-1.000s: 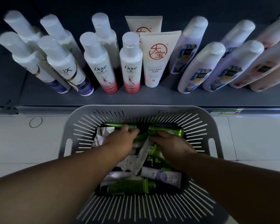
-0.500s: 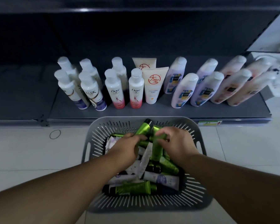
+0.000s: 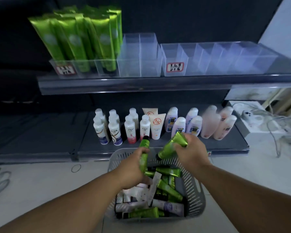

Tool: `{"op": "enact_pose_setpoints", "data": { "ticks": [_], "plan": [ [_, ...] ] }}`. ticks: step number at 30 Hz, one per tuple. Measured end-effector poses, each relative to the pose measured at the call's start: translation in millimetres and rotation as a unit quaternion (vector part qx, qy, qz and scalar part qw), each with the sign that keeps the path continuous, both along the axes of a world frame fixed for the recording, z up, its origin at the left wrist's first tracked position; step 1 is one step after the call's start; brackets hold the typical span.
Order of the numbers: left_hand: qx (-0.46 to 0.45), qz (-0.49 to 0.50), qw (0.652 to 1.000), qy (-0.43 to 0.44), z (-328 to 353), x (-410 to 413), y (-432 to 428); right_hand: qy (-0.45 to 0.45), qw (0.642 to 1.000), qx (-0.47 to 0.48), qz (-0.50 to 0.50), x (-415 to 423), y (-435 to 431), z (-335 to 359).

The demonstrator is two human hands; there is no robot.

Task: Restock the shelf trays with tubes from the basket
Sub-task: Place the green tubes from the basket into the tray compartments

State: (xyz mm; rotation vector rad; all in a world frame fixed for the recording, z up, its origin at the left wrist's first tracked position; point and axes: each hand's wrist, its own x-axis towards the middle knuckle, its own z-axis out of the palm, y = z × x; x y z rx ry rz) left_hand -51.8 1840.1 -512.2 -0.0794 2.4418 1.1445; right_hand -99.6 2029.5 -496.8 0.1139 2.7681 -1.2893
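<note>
The left hand [image 3: 134,167] has its fingers curled round the lower body of a green tube [image 3: 144,146], whose black cap stands clear above the knuckles. The right hand [image 3: 190,152] grips a second tube [image 3: 170,146] across its upper half. The crimped end pokes out beyond the fingers and the cap slants down towards the left hand. Both tubes hang just above the far rim of the basket [image 3: 198,187], and the rest of the stock (green, white and lilac, heaped crosswise) lies below and behind the fingers. Just beyond the fingertips stand the bottles [image 3: 131,130] on the lower shelf [image 3: 87,145]. Well above them on the upper shelf [image 3: 141,86] are the trays: the left tray [image 3: 84,68] is packed with upright green tubes, and the clear trays [image 3: 208,63] to its right look empty.

The risks look plain enough. The two tubes' near ends sit close together, so lifting both at once could knock them and loosen a grip. The way up passes right over the bottles, and a low crimp could topple one. The shelved tubes stand cap down, while the left tube is held cap up, so turning it one-handed might drop it. The left tray is crowded and its tubes lean, so a forced entry could tip the row.
</note>
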Motion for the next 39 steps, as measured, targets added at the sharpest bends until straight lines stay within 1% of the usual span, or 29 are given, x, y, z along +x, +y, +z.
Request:
{"op": "enact_pose_setpoints", "data": {
  "ticks": [2,4,6,9,10,14,16,19,22,23,26,30,34,39],
  "plan": [
    [0.07,0.027,0.997,0.009,23,10,3,0.006,0.999,-0.039,-0.007,11,3,24],
    [0.118,0.049,0.991,0.034,43,19,5,0.021,0.997,-0.071,-0.011,22,8,46],
    [0.137,0.064,0.987,0.056,60,29,7,0.045,0.995,-0.084,-0.013,34,12,65],
    [0.135,0.066,0.984,0.094,85,42,11,0.064,0.99,-0.121,-0.032,48,17,89],
    [0.121,0.061,0.986,0.102,94,46,12,0.07,0.987,-0.136,-0.04,52,19,96],
    [0.012,0.047,0.992,0.116,126,56,15,0.107,0.979,-0.166,-0.054,64,21,124],
    [0.004,0.05,0.992,0.115,142,57,15,0.121,0.975,-0.177,-0.052,68,21,139],
    [-0.04,0.042,0.991,0.125,166,55,12,0.144,0.972,-0.182,-0.04,67,18,157],
    [-0.049,0.053,0.99,0.123,187,48,4,0.167,0.968,-0.185,-0.026,60,12,174],
    [-0.067,0.055,0.987,0.134,194,44,0,0.175,0.967,-0.182,-0.02,56,9,179],
    [-0.129,0.061,0.973,0.181,211,30,-14,0.197,0.966,-0.166,0.008,44,2,193],
    [-0.174,0.079,0.949,0.252,237,7,-33,0.218,0.963,-0.153,0.03,19,-4,211],
    [-0.191,0.097,0.918,0.335,272,-21,-45,0.242,0.958,-0.147,0.039,-13,-16,235],
    [-0.222,0.107,0.882,0.402,316,-73,-56,0.282,0.946,-0.15,0.052,-60,-35,264]
  ]
}}
